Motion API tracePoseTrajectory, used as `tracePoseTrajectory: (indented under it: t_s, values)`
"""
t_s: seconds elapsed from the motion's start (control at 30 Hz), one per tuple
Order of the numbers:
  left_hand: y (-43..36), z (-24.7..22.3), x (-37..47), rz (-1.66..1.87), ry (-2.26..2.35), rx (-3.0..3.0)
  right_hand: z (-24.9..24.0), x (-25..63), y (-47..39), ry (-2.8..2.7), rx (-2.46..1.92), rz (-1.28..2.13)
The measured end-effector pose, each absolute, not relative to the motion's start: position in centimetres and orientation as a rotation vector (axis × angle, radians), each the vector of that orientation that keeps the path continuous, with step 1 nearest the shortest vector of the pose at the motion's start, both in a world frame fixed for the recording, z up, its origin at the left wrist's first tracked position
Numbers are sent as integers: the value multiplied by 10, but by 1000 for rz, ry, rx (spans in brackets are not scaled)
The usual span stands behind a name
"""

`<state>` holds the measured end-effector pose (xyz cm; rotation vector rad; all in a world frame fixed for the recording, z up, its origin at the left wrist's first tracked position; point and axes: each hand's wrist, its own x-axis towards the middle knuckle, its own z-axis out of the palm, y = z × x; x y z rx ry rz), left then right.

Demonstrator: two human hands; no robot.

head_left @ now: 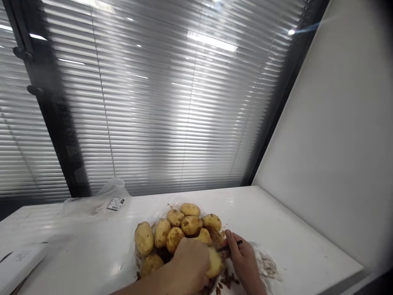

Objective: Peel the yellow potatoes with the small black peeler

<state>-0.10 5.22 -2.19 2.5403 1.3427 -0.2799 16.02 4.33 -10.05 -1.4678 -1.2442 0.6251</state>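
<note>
My left hand (192, 262) is wrapped round a pale yellow potato (215, 263) at the bottom centre. Beside it, my right hand (244, 259) grips a thin dark tool (229, 246), whose inner end lies against that potato; its tip is hard to make out. Several more potatoes (191, 225), some with brown patches of skin, lie on clear plastic behind and to the left of my hands. Brown peelings (227, 279) are scattered below and between the hands.
A clear plastic bag with a label (115, 203) lies at the back left of the white table (92, 246). A white box (21, 264) is at the left edge. Crumpled plastic with pale scraps (267, 265) sits right of my right hand. Window blinds and a white wall stand behind.
</note>
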Motion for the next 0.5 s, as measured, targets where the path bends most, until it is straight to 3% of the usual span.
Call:
tracePoseTrajectory:
  t_s: [0.5]
  values:
    - [51,-18,-3,-254,1350,2536,-97,159,37,-1289,-1443,645]
